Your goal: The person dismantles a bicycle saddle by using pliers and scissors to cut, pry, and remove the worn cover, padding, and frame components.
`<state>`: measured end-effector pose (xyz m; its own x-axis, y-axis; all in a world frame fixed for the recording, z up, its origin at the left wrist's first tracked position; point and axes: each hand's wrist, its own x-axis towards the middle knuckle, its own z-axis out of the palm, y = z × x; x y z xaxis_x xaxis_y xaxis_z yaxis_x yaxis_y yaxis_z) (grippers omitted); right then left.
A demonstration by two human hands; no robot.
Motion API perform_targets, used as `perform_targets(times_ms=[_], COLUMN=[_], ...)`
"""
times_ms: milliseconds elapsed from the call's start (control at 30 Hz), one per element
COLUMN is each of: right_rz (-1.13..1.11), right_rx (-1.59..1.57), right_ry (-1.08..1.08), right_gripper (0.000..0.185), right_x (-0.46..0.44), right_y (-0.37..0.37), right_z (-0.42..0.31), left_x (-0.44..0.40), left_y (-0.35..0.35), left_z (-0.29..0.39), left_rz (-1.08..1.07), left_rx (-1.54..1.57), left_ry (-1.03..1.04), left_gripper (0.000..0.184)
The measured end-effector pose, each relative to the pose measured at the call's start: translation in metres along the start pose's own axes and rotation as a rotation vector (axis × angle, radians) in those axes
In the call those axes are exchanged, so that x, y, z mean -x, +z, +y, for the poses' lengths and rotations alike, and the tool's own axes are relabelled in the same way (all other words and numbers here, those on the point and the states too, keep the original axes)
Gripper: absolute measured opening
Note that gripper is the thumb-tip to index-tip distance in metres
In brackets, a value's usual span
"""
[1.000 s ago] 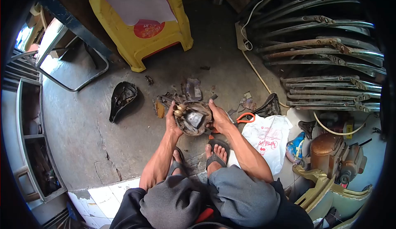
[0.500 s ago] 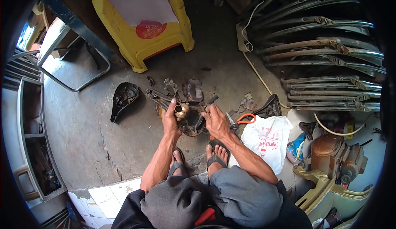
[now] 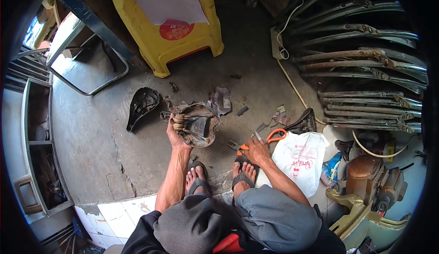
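Observation:
My left hand [image 3: 176, 137] grips a worn, dirty saddle-shaped part [image 3: 201, 128] by its left end, beside a cluster of tan coils [image 3: 179, 122]. The part's hollow underside faces up. Lower right of it, my right hand [image 3: 257, 152] is closed on pliers [image 3: 238, 146] with orange handles, their jaws pointing left. Just beyond that hand lie orange-handled scissors [image 3: 276, 136]. A second dark saddle-shaped piece [image 3: 142, 109] rests on the floor to the left, and torn dark scraps [image 3: 222, 101] lie above the held part.
A yellow stool [image 3: 169, 34] stands at the top. Stacked metal bars [image 3: 366, 62] fill the upper right. A white plastic bag [image 3: 302, 160] lies right of my right hand. A cable [image 3: 291, 85] crosses the floor. A metal-framed chair [image 3: 91, 66] is at the left.
My right hand has left the saddle-shaped part, moved down and right, and taken hold of the pliers. My left hand still holds the part, now tilted differently.

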<state>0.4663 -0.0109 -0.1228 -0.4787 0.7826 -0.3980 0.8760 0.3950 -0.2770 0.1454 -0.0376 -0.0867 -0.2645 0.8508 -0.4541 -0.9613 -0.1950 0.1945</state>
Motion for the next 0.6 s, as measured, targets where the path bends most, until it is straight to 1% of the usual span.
perform_targets(times_ms=[33,67,100,167,200,233,267,300,333,367,433,467,500,567,600], right_rz=[-0.033,-0.074,-0.066,-0.135,-0.092,-0.091,-0.096,-0.098,-0.425,-0.425,-0.473,-0.582,-0.584,-0.642,-0.656], right_rx=[-0.027,-0.040,-0.044,-0.268,-0.253,-0.251,-0.687,-1.127,-1.252,-1.255,-1.688,-1.844,-1.845,-1.744,-1.699], right_ry=[0.035,-0.005,-0.011,0.049,0.000,0.000,-0.026,-0.050,0.106,0.104,-0.049,-0.041,-0.044,-0.252,-0.488], right_gripper=[0.042,0.041,0.041,0.038,0.038,0.038,0.038,0.039,0.041,0.041,0.039,0.035,0.035,0.031,0.037], right_x=[-0.005,-0.009,-0.009,0.000,0.004,0.003,0.006,0.009,0.008,0.011,0.015,0.017,0.020,0.024,0.021], right_y=[0.009,0.014,0.000,-0.026,-0.029,-0.031,-0.043,-0.056,-0.072,-0.086,-0.108,-0.112,-0.121,-0.138,-0.134], right_z=[0.007,0.015,0.009,-0.001,0.003,0.004,0.000,-0.005,-0.002,-0.012,-0.041,-0.049,-0.060,-0.079,-0.081], left_x=[0.002,0.005,0.005,0.009,0.014,0.018,0.019,0.019,0.017,0.015,0.014,0.016,0.016,0.014,0.015], left_y=[0.004,0.005,0.008,0.018,0.028,0.037,0.042,0.037,0.030,0.026,0.028,0.031,0.033,0.032,0.029], left_z=[0.002,0.003,0.002,0.003,0.004,0.003,0.001,0.002,0.006,0.010,0.012,0.014,0.015,0.018,0.020], left_rz=[-0.021,-0.021,-0.032,-0.043,-0.056,-0.069,-0.090,-0.085,-0.107,-0.131,-0.135,-0.126,-0.116,-0.123,-0.123], left_rx=[0.001,-0.002,0.006,0.009,-0.009,-0.023,-0.047,-0.047,-0.051,-0.056,-0.066,-0.096,-0.126,-0.095,-0.066], left_ry=[-0.014,-0.009,0.024,0.055,0.077,0.100,0.164,0.163,0.177,0.191,0.213,0.239,0.268,0.272,0.267], left_gripper=[0.041,0.041,0.040,0.039,0.039,0.040,0.043,0.043,0.043,0.044,0.046,0.045,0.045,0.045,0.045])
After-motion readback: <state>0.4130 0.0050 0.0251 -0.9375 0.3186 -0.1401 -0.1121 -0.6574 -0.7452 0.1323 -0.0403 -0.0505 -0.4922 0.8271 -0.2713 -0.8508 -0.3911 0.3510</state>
